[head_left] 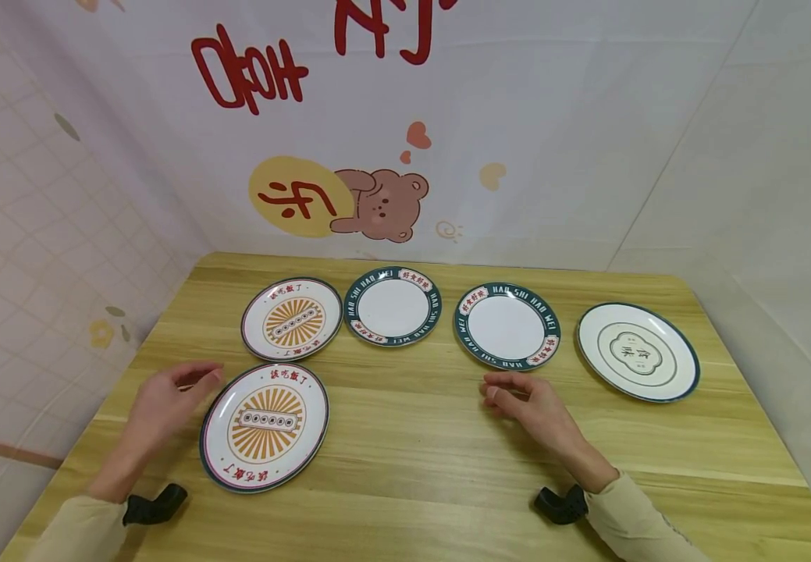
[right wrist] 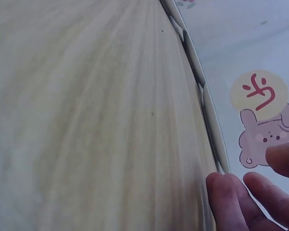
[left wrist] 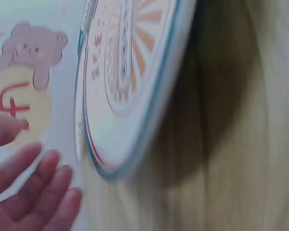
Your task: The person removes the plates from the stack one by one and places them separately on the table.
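My left hand (head_left: 172, 396) hovers at the left side of a white plate (head_left: 225, 437) with an orange sunburst centre. In the left wrist view its relaxed fingers (left wrist: 50, 166) are apart from that plate's dark rim, holding nothing. Just behind lies a matching sunburst plate (head_left: 261, 312). My right hand (head_left: 538, 406), fingers loosely bent and holding nothing, is just in front of a green-rimmed plate (head_left: 506, 324) with a plain white centre. Another green-rimmed plate (head_left: 393, 306) sits to its left. At the far right lies a blue-rimmed plate (head_left: 637, 351) with a cream centre.
The plates lie on a wood-grain table (head_left: 405, 468). Behind it hangs a white backdrop (head_left: 553, 140) with red characters and a printed bear (head_left: 387, 204). Pale walls close in both sides. Each wrist wears a black mount (head_left: 561, 506) below a beige sleeve (head_left: 633, 519).
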Demonstrator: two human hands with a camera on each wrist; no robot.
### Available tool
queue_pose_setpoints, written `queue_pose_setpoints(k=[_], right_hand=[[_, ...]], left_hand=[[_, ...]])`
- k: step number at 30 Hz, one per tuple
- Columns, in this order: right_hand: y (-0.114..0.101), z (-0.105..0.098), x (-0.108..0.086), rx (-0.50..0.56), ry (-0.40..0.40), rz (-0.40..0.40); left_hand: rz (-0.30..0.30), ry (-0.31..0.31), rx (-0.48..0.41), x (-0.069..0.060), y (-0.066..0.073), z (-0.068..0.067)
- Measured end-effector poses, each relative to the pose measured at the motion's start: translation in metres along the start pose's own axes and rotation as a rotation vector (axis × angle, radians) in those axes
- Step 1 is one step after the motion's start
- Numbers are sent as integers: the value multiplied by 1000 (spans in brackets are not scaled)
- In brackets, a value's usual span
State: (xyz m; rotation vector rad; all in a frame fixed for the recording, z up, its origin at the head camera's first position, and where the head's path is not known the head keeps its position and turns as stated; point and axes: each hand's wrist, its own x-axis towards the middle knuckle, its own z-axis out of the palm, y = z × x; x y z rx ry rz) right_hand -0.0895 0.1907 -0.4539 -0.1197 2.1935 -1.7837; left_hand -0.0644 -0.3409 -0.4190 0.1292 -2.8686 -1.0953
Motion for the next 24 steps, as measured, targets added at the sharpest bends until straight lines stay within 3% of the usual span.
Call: queue_pose_setpoints(k=[3,7,11,16,24], right_hand=[[-2,-1,-3,0,10,4],[-5,-4,-5,-41,36,0],[-7,-7,-7,-97,71,-26],[-14,-12,-10,-191,116,-124],[-24,-21,-7,-396,222,-275]], left_hand=[[77,154,5,-7,17,7],[171,240,15,-13,37,18],[255,223,12,-16,56,28],[346,187,7,-16,79,43],[474,161,118,-4,105,67]])
